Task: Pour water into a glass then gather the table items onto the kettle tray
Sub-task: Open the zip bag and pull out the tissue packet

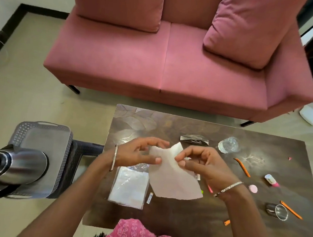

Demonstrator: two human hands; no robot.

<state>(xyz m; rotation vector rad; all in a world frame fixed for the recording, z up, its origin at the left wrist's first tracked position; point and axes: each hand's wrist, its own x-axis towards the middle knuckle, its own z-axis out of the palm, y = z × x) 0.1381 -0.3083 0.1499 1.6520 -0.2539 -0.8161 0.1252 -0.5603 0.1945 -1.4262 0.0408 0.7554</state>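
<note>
Gather step likely in hand; pouring looks done: glass (229, 145) stands upright at far side of table (181, 219), seems to hold water, not certain. Both hands work one white tissue sheet (173, 181) over the table middle. Left hand (140, 152) pinches its left edge, right hand (202, 165) pinches the upper right edge, fingers (181, 164) curled on it. Sheet hangs between them, just beside tissue pack (129, 187). Next probably: fold sheet, carry it left to tray (38, 133) under kettle (15, 165), off the table; thin paper, needs light grip
</note>
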